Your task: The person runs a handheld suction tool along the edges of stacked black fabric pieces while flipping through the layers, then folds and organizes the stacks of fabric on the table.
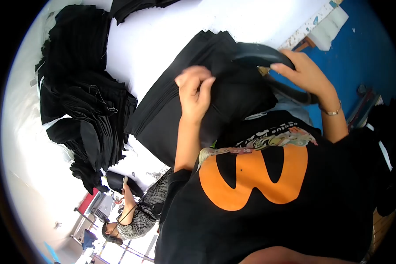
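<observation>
A thick stack of black fabric pieces (pixel 163 105) lies on the white table in front of my body. Above its middle is my left hand (pixel 194 90), its fingers bent and smeared by motion, so whether they pinch anything is unclear. My right hand (pixel 301 72), with a band at the wrist, is closed on a dark fabric strip (pixel 262 55) at the stack's right side. The strip is blurred and loops below the hand.
More black fabric piles (pixel 77 48) lie at the left, with loose threads on a lower pile (pixel 99 114). A person (pixel 138 215) in a patterned top is at lower left. White blocks (pixel 332 28) stand near the table's upper right edge, beside the blue floor (pixel 365 53).
</observation>
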Demonstrator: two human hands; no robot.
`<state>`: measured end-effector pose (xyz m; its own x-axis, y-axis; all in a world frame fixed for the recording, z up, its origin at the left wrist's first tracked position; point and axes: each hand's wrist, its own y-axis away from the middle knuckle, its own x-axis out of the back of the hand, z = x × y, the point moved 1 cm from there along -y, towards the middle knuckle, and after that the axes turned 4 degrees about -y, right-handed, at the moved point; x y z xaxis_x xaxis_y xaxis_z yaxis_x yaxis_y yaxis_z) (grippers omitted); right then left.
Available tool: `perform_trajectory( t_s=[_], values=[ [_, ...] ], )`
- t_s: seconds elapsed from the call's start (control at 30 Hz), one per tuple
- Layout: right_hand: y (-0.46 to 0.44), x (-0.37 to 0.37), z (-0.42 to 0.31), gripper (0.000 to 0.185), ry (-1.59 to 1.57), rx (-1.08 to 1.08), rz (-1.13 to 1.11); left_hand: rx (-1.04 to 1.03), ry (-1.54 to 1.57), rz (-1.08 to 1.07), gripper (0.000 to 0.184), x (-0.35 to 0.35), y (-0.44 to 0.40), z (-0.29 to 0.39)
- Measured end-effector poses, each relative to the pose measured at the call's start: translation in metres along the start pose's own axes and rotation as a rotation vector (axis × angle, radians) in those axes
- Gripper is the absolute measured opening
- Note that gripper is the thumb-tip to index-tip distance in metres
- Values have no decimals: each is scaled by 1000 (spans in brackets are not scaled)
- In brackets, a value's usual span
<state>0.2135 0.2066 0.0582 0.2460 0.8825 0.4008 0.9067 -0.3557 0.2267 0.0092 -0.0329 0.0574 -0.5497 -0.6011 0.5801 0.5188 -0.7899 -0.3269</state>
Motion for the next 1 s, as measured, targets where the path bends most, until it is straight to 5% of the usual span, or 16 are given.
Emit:
perform_trajectory(
  t_s=[0.03,0.07,0.13,0.2,0.27,0.4,0.63,1.0],
  values=[
    [1,4,-9,47,-19,-87,-60,243,156,-234,7,14,9,0],
    [-5,4,-23,48,35,-95,-81,611,444,-243,10,13,13,3],
    [-19,-11,-35,48,121,35,66,452,-235,16,10,-9,-2,7],
    [-22,-29,-29,47,132,80,158,43,-566,115,21,-25,-10,-9],
    [-11,-24,-30,48,183,29,95,75,-584,235,36,-36,0,-14],
    [4,-5,-30,40,59,-191,-44,61,-569,245,33,-28,4,-8],
    [-1,-15,-34,43,148,-21,92,14,-553,284,30,-29,7,-2],
    [9,-13,-48,57,330,-58,62,37,-586,218,26,-28,3,-1]
  ],
)
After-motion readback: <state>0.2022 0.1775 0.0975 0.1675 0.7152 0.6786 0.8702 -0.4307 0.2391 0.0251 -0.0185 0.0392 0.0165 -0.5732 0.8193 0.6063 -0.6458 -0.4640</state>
